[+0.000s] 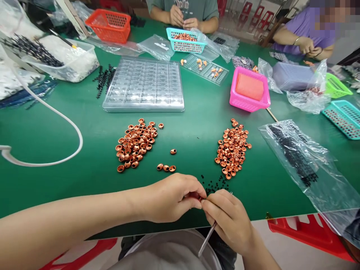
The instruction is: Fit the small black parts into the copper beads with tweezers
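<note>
Near the table's front edge, my left hand [176, 197] is closed in a pinch, its fingertips meeting those of my right hand. What it pinches is mostly hidden; a bit of copper colour shows between the fingers. My right hand [229, 217] is closed too, with a thin metal tool [207, 240] sticking out below its fingers. Small black pieces [218, 184] lie scattered just beyond the hands. One pile of copper-coloured cups [136, 142] sits at the left, another copper pile [233, 148] at the right. Between them are a few loose copper cups [166, 168].
Clear stacked trays [144, 86] lie beyond the left pile. A pink basket [250, 103] and a plastic bag with black parts [298, 157] are at the right. Two other people sit across the table, near a blue basket [187, 45]. A white cord [75, 127] loops at the left.
</note>
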The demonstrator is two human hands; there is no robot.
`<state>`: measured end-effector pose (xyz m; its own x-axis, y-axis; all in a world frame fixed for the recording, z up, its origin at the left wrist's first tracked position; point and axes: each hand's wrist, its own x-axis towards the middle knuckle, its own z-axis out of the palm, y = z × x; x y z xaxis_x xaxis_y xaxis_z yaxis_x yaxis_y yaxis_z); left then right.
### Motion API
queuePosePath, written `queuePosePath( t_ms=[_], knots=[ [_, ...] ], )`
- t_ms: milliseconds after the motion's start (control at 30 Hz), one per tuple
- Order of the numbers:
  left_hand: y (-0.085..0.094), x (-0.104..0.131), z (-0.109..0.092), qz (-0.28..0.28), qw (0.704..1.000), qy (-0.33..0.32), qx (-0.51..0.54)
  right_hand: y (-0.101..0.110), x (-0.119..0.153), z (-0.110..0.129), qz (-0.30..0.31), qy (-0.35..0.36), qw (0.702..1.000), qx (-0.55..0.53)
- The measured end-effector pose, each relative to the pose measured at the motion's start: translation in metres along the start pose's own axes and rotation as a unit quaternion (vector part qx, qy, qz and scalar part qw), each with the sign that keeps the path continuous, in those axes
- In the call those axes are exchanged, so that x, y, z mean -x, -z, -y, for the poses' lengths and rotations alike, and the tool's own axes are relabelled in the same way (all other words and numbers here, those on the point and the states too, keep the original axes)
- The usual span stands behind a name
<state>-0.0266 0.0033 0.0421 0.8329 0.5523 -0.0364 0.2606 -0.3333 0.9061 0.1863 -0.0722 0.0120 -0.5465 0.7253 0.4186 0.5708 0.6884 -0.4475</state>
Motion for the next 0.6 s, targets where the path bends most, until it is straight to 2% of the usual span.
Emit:
queuePosePath(
  t_ms=[100, 167, 300, 467, 600],
  knots=[
    [0.004, 0.000, 0.003, 0.004, 0.999, 0.030, -0.042, -0.001, 0.003, -0.001, -0.014, -0.011, 1.000, 0.005],
    [0.008, 0.001, 0.006, -0.015, 0.995, 0.040, -0.085, 0.000, 0.007, -0.002, -0.040, -0.023, 0.999, -0.001],
    [0.021, 0.009, 0.013, -0.057, 0.978, 0.043, -0.194, 0.006, 0.015, -0.003, -0.128, -0.093, 0.987, -0.023],
    [0.037, 0.022, 0.023, -0.098, 0.945, 0.042, -0.309, 0.005, 0.024, -0.002, -0.270, -0.211, 0.936, -0.083],
    [0.046, 0.031, 0.027, -0.124, 0.931, 0.052, -0.338, -0.003, 0.022, -0.002, -0.373, -0.250, 0.879, -0.161]
  ],
)
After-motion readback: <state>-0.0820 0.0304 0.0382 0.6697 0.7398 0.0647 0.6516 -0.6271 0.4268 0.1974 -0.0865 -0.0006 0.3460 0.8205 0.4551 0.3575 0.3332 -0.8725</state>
